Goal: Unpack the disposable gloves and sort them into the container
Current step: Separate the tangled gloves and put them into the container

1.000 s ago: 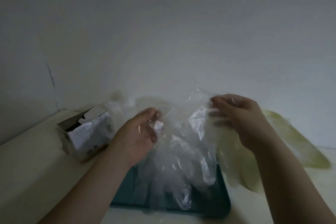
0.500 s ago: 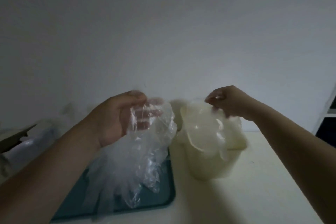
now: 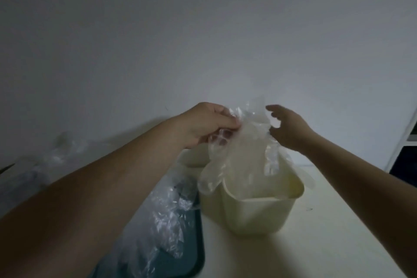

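Clear gloves held over the cream container.

I see my left hand (image 3: 207,124) pinching a bunch of clear gloves (image 3: 243,142) at their top edge. They are thin, glossy and wrinkled, and their limp finger shapes droop over the near-left rim and into the mouth of the container (image 3: 255,212), a smooth cream plastic tub with rounded corners. My right hand (image 3: 286,128) holds nothing, its fingers spread wide just beside the bunch; I cannot tell whether it touches. Left of the tub, crinkled clear film (image 3: 162,216) lies heaped on a dark teal tray (image 3: 194,246) with a rounded lip, on the pale matte tabletop (image 3: 316,244).
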A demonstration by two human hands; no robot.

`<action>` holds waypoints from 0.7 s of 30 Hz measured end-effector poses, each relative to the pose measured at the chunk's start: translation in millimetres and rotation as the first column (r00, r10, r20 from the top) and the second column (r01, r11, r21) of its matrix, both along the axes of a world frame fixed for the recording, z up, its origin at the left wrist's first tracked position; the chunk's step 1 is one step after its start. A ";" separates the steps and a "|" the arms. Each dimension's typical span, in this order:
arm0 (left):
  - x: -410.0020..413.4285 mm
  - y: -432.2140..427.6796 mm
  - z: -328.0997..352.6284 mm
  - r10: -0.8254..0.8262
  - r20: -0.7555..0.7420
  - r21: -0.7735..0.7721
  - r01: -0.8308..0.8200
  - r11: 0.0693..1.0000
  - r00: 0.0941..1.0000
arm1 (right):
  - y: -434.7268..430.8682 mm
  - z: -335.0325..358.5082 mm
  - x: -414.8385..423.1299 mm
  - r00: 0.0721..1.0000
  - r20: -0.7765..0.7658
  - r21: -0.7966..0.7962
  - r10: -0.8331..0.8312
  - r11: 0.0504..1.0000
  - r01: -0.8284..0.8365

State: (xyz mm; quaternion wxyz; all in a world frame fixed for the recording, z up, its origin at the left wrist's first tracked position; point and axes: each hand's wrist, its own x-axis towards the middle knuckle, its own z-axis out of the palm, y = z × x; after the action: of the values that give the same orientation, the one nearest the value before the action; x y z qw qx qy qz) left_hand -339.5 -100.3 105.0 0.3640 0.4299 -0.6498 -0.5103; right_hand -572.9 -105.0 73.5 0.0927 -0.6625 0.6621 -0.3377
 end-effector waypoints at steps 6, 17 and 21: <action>-46.0 -49.7 -40.2 0.165 0.212 -0.095 -0.148 0.984 0.963 | 28.4 18.7 -11.4 0.999 0.029 -0.124 0.044 0.992 -0.040; -10.7 -53.5 -52.4 0.400 0.254 -0.423 -0.271 0.865 0.881 | 32.1 -19.5 69.3 0.776 -0.403 0.620 0.484 0.769 -0.158; 22.5 -19.6 -49.7 0.392 0.190 -0.412 -0.289 0.864 0.900 | 10.5 -46.6 86.4 0.686 -0.447 0.739 0.575 0.669 -0.079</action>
State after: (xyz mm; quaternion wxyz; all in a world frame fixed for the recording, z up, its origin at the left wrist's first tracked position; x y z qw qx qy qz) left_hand -317.0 -119.9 55.3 0.4330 0.5262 -0.6910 -0.2413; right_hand -486.5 -94.5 26.9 0.1518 -0.7718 0.5846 0.1989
